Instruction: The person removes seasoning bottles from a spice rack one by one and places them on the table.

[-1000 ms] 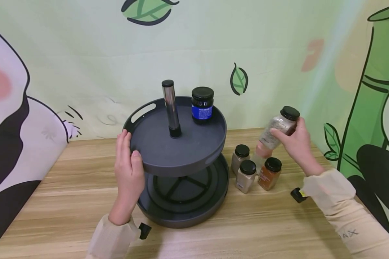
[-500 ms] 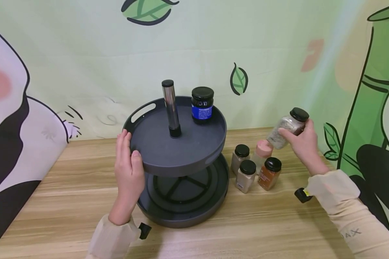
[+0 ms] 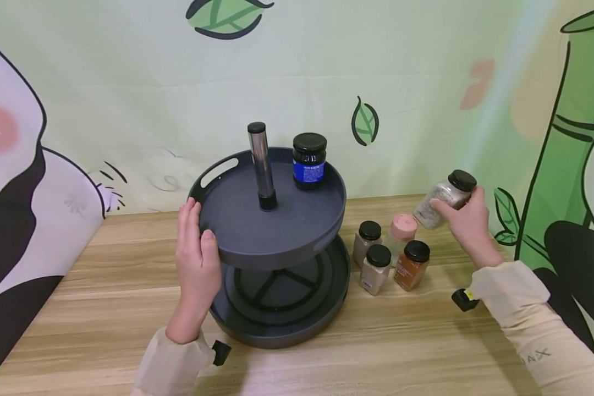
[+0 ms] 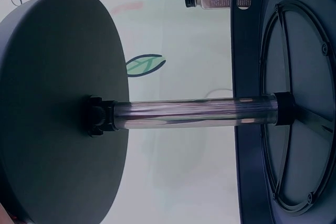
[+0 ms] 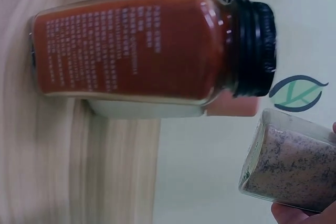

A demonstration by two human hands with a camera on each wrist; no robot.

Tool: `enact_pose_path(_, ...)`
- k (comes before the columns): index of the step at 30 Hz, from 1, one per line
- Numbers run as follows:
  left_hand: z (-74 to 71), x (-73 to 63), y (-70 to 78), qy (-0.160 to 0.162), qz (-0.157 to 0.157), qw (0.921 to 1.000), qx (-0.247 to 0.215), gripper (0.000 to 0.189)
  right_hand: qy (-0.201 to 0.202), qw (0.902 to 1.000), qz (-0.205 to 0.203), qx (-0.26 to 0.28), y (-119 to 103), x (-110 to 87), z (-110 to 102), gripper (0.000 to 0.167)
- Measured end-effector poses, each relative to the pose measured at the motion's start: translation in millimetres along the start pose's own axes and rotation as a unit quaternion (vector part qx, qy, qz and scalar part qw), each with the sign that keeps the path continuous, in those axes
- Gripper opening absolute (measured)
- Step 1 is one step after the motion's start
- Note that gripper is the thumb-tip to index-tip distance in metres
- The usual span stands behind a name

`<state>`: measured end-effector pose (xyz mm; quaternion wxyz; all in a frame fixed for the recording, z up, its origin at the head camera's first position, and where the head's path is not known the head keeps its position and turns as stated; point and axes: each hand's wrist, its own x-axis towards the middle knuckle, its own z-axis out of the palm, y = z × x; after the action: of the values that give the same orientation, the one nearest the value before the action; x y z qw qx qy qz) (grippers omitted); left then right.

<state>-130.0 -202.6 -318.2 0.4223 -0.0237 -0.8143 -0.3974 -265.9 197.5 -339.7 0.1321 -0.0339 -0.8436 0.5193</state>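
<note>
In the head view my left hand (image 3: 197,261) rests its straight fingers along the left rim of a dark two-tier turntable rack (image 3: 257,260). My right hand (image 3: 467,223) grips a clear spice jar (image 3: 438,204) with a black lid and speckled grey contents. That jar is tilted, its base toward the lower left, raised beside a pink-lidded jar (image 3: 403,226). The right wrist view shows the speckled contents (image 5: 294,166) close up. A black jar with a blue label (image 3: 309,168) stands on the upper tier, right of the metal post (image 3: 261,165).
An orange-brown spice jar (image 3: 412,267) and two black-lidded jars, a front one (image 3: 375,270) and a rear one (image 3: 366,242), stand upright on the wooden table (image 3: 406,341), right of the rack. The lower tier (image 3: 277,335) sits on the table. A printed cloth (image 3: 425,99) hangs behind.
My right hand has carried the speckled spice jar right and slightly down, away from above the pink-lidded jar. The left hand and the rack have stayed put.
</note>
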Motion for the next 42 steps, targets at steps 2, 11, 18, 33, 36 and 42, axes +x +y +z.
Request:
enact_pose_path(2,-0.1,0.1,0.1,0.0,0.0,1.0,0.001,0.046,0.0,1.0,0.003,-0.002,3,1.0,0,0.075)
enact_pose_path(11,-0.8,0.4,0.4,-0.001,-0.002,1.0,-0.001,0.046,-0.002,0.9997,0.014,-0.018,17,4.9,4,0.076)
enact_pose_path(18,-0.7,0.2,0.0,0.0,0.001,1.0,0.0,0.045,-0.004,0.9994,0.02,-0.029,28,5.8,8,0.078)
enact_pose_path(33,-0.5,0.2,-0.3,-0.002,0.0,1.0,-0.005,0.045,-0.01,0.9981,0.023,-0.056,47,8.8,17,0.077)
enact_pose_path(36,-0.6,0.2,-0.3,-0.002,-0.001,1.0,-0.006,0.045,-0.008,0.9978,0.023,-0.061,51,9.7,19,0.076)
enact_pose_path(42,-0.3,0.4,-0.3,-0.002,0.0,1.0,-0.006,0.045,-0.005,0.998,0.023,-0.059,58,10.3,22,0.074)
